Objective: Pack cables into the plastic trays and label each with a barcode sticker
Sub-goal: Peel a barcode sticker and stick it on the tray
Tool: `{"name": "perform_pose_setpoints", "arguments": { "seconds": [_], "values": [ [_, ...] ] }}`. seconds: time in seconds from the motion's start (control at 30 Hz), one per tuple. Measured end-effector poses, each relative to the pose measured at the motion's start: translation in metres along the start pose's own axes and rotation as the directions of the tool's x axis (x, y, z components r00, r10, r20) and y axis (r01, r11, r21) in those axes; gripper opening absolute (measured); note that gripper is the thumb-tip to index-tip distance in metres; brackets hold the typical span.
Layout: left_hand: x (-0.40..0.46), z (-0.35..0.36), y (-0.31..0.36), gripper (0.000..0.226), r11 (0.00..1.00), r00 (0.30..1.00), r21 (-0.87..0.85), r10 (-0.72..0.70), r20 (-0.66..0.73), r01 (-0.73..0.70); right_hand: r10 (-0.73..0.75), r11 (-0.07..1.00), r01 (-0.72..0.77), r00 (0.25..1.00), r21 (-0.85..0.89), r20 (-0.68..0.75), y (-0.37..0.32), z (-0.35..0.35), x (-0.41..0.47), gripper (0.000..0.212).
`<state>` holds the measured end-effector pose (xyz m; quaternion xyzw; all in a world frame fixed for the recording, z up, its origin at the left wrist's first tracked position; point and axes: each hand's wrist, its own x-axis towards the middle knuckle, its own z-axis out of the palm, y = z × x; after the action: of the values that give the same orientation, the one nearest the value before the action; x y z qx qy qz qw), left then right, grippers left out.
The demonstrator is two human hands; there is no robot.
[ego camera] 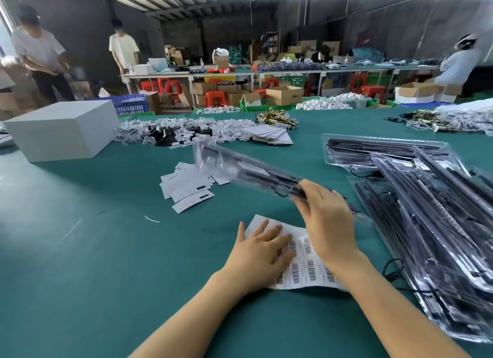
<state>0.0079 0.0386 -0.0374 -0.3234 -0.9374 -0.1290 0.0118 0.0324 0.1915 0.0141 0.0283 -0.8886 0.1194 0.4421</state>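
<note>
Head view: right hand fingers clamp a blurred clear cable tray; left hand, fingers spread, presses the near barcode sticker sheet.

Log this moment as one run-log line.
left hand: presses barcode sheet | right hand: grips packed tray | stage: labelling

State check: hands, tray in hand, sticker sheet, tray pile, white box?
right hand: grips one end of the clear tray.
clear tray: lifted, blurred, black cable inside.
left hand: fingers flat on the sticker sheet.
sticker sheet: flat on table, barcodes showing.
tray pile: stacked loosely at right.
white box: closed.
</note>
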Motion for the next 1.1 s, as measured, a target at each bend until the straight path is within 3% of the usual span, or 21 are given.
{"name": "perform_pose_setpoints", "arguments": {
  "seconds": [0.13, 0.3, 0.37, 0.43, 0.5, 0.63, 0.73, 0.93, 1.1],
  "values": [
    [0.003, -0.006, -0.014, 0.050, 0.998, 0.998, 0.023, -0.060, 0.021, 0.059, 0.111, 0.957, -0.087, 0.991, 0.277, -0.073, -0.006, -0.019, 0.024, 0.019],
    [0.006, -0.012, -0.026, 0.047, 0.999, 0.999, -0.006, -0.035, -0.026, 0.035, 0.355, 0.804, -0.263, 0.932, 0.534, -0.075, -0.002, -0.034, 0.087, 0.018],
    [0.008, -0.015, -0.030, 0.044, 0.999, 0.999, -0.023, -0.030, -0.033, 0.029, 0.537, 0.630, -0.401, 0.844, 0.665, 0.000, 0.006, -0.029, 0.120, 0.020],
    [0.010, -0.015, -0.034, 0.042, 0.997, 0.998, -0.068, -0.031, -0.057, 0.028, 0.711, 0.355, -0.533, 0.687, 0.768, 0.148, 0.016, -0.019, 0.146, 0.028],
    [0.011, -0.015, -0.037, 0.040, 0.994, 0.996, -0.105, -0.030, -0.078, 0.021, 0.784, 0.092, -0.642, 0.518, 0.761, 0.343, 0.028, -0.005, 0.162, 0.028],
    [0.015, -0.015, -0.043, 0.037, 0.992, 0.995, -0.124, -0.022, -0.099, 0.010, 0.668, -0.194, -0.788, 0.330, 0.584, 0.667, 0.035, 0.039, 0.170, 0.010],
    [0.018, -0.015, -0.047, 0.036, 0.990, 0.994, -0.143, -0.025, -0.111, 0.009, 0.549, -0.371, -0.815, 0.195, 0.445, 0.813, 0.019, 0.071, 0.168, 0.018],
    [0.018, -0.012, -0.052, 0.037, 0.983, 0.990, -0.182, -0.041, -0.138, 0.016, 0.414, -0.599, -0.744, 0.029, 0.296, 0.910, -0.010, 0.137, 0.182, 0.012],
    [0.022, -0.010, -0.057, 0.038, 0.980, 0.990, -0.200, -0.044, -0.133, 0.016, 0.405, -0.650, -0.707, -0.011, 0.279, 0.914, -0.008, 0.182, 0.179, 0.015]
  ]
}}
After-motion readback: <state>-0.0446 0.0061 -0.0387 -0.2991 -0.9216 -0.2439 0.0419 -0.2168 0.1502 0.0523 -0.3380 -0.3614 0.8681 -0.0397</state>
